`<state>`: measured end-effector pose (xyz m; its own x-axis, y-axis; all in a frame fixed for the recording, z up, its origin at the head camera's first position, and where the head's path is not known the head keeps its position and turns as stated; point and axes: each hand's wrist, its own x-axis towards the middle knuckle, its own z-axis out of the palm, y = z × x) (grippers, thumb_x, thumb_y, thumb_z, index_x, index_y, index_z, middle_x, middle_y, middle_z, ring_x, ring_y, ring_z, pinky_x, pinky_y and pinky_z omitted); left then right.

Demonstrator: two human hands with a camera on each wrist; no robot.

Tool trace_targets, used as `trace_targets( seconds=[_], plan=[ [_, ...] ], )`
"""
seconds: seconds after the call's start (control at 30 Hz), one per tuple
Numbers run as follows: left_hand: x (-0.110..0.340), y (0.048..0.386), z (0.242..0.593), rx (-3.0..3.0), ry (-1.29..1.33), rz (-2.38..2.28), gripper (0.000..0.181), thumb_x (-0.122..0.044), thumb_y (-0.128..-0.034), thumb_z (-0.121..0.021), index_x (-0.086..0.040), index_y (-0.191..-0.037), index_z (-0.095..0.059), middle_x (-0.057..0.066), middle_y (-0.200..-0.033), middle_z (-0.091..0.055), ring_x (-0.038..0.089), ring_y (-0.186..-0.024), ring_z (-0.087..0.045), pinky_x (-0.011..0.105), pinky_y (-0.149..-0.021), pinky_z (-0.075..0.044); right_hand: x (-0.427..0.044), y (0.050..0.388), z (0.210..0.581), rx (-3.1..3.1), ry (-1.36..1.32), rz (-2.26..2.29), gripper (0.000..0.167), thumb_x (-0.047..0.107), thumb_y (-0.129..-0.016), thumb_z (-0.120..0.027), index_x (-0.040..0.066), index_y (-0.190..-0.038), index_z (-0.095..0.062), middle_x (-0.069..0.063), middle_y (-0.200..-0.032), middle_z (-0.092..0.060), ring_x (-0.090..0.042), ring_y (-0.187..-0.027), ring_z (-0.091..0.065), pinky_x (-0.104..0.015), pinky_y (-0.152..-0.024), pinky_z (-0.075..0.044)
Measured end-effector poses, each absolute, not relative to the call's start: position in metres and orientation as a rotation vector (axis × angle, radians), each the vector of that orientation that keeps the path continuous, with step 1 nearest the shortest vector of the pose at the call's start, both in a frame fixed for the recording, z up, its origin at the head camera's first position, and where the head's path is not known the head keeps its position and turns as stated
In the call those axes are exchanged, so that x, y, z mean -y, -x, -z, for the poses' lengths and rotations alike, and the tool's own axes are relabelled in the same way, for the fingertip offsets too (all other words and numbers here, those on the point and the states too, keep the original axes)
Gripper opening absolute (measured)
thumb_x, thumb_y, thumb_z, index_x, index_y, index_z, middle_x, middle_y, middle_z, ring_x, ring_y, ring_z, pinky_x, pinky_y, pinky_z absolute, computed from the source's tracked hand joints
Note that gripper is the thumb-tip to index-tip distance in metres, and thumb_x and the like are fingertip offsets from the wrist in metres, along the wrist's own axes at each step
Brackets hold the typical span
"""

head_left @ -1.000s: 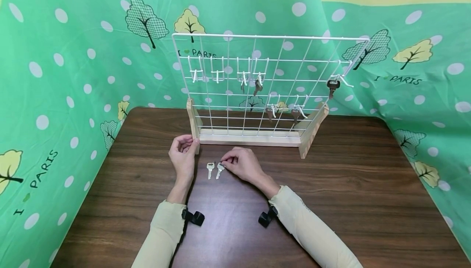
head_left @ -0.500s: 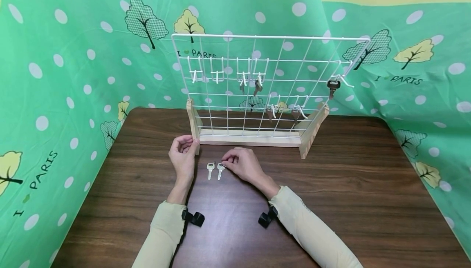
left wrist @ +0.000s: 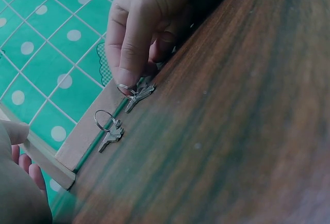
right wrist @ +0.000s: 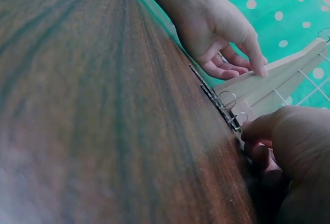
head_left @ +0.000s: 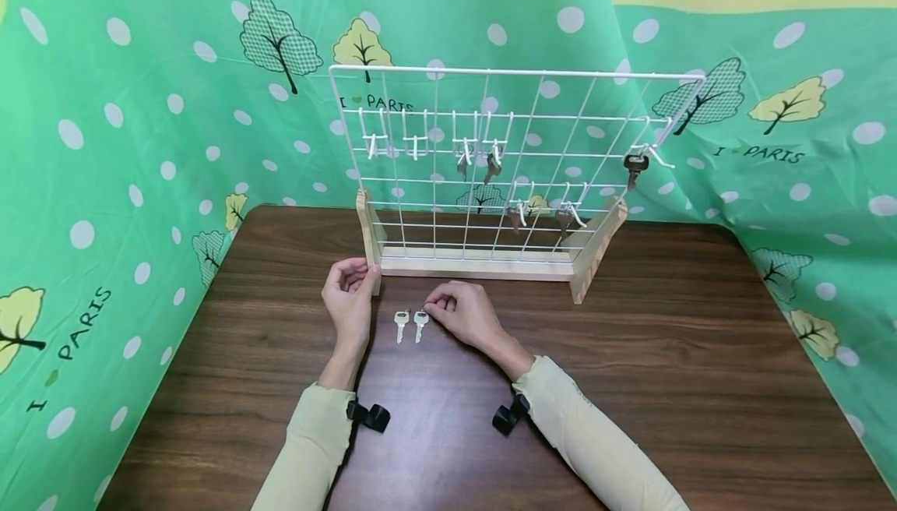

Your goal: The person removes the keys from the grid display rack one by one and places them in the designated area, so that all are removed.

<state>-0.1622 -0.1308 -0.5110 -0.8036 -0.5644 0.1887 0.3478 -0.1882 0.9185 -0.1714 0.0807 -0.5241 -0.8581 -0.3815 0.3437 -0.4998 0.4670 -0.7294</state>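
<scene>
Two silver keys lie side by side on the table, the left key (head_left: pixel 401 325) and the right key (head_left: pixel 420 325), each with a ring. My right hand (head_left: pixel 462 312) pinches the ring (left wrist: pixel 126 89) of the right key between thumb and finger; the key's blade rests on the wood. The left key's ring (left wrist: pixel 104 120) stands up, untouched. My left hand (head_left: pixel 348 301) grips the left wooden leg (head_left: pixel 368 238) of a white wire rack (head_left: pixel 483 242), thumb on its near edge. In the right wrist view both keys appear edge-on.
White hooks line the rack, with a dark-headed key (head_left: pixel 635 162) at the right and several more keys, such as a brown key (head_left: pixel 493 168), hanging there. The right wooden leg (head_left: pixel 596 254) stands on the brown table (head_left: pixel 701 378). Green dotted cloth (head_left: pixel 175 67) surrounds it.
The right key has turned slightly, from slanted to nearly parallel with the left key. My right hand stays at its ring with hardly any movement; my left hand has not moved.
</scene>
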Motion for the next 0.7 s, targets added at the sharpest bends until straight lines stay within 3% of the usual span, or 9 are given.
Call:
trace_targets(
  seconds=[0.7],
  plan=[
    [0.132,0.162,0.512,1.496,-0.258,2.031,0.022,0.015,-0.0879,-0.082,0.016,-0.105,-0.068,-0.001,-0.090,-0.070,0.007,-0.083,-0.066,0.016,-0.074,-0.055,-0.079,0.167,0.510,2.674,-0.652,-1.429,0.006,0.007,-0.097,-0.084,0.011,-0.094,-0.085,0.003,-0.080,-0.072,-0.004,-0.065,-0.057,-0.018,-0.062,-0.047]
  ],
)
